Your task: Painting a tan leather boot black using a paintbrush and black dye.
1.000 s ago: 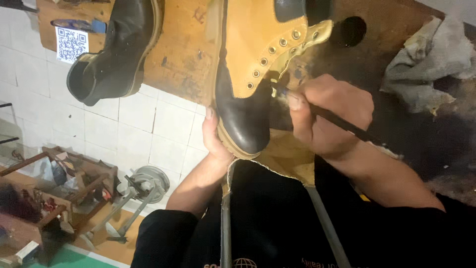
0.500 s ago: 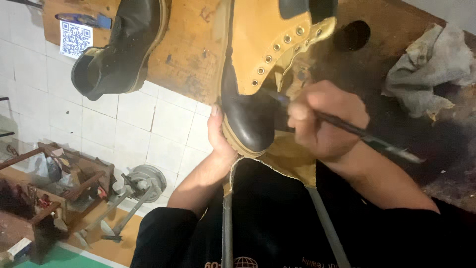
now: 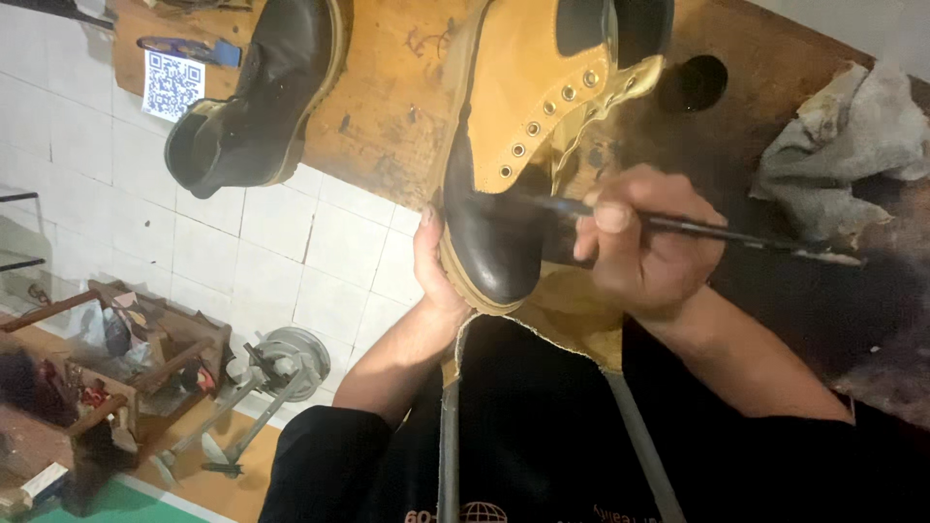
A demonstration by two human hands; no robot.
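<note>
While the left hand [image 3: 431, 276] cupped the dark toe of the tan boot [image 3: 528, 136] from the side, fingers wrapped against the sole, the right hand [image 3: 644, 242] was closed tight around a thin dark brush [image 3: 717, 232], its tip laid on the black toe cap. That boot stood at the near edge of the wooden bench [image 3: 387, 107], its toe overhanging the edge toward the person. A black boot [image 3: 262, 92] lay well apart near the bench's left end, beside a square printed label [image 3: 174, 84] at the left corner. A crumpled grey rag [image 3: 843, 155] sat toward the right edge, with a small round black tin [image 3: 693, 84] between it and the tan boot.
</note>
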